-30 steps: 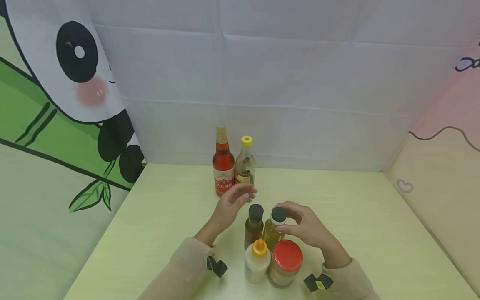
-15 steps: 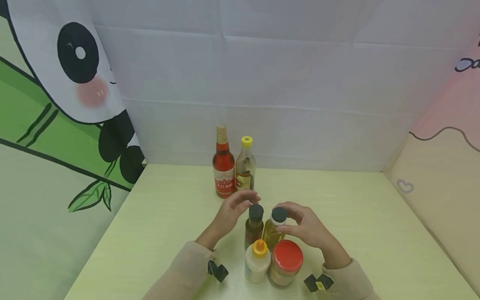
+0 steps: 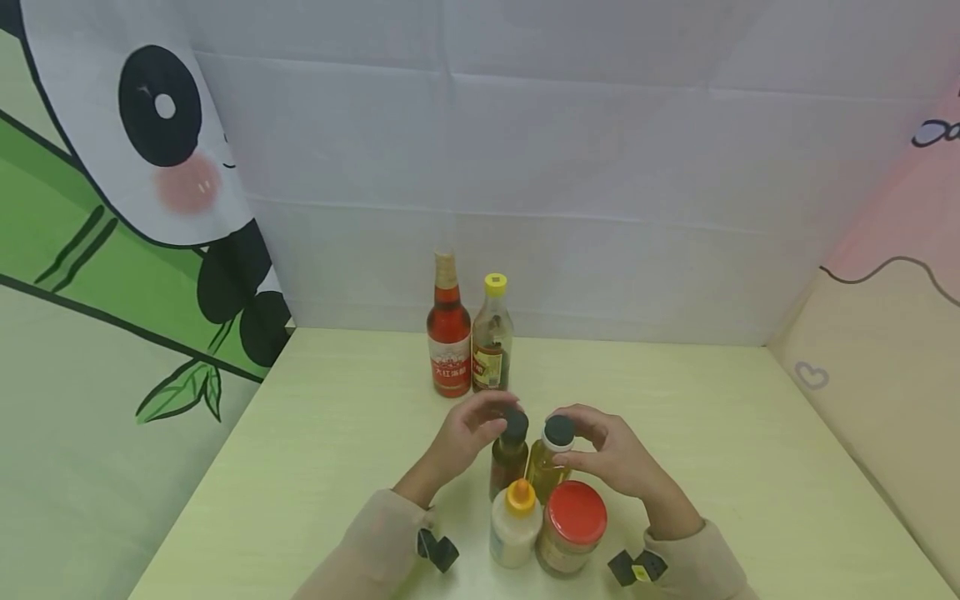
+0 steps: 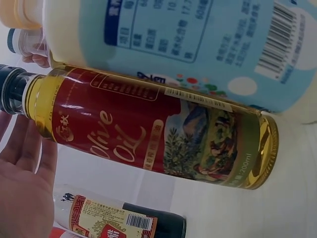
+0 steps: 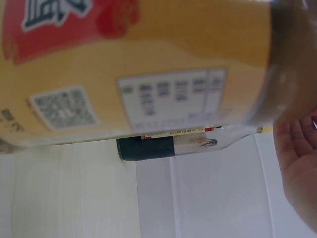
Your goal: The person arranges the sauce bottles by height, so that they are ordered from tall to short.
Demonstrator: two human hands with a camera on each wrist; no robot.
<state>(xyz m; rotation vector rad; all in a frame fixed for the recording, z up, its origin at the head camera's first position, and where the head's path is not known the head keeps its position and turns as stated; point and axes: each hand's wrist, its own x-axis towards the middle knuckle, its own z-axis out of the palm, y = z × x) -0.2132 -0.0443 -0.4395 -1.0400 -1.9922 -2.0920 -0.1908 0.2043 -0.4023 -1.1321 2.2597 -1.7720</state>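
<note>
My left hand curls about the dark cap of an olive oil bottle, thumb at its near side and fingers behind it. In the left wrist view the fingers pass behind that bottle's neck. My right hand holds a second bottle of yellow oil, thumb on its white neck ring and fingers around the dark cap. In front stand a white squeeze bottle with an orange nozzle, blue-labelled in the left wrist view, and a red-lidded jar. The jar's yellow label fills much of the right wrist view.
Farther back on the pale table stand a red sauce bottle and a yellow-capped bottle with dark liquid. A white backdrop rises behind them, with printed side panels left and right.
My left hand has come down and closer, from near the back bottles to the olive oil bottle's cap. My right hand and the bottles have stayed in place.
</note>
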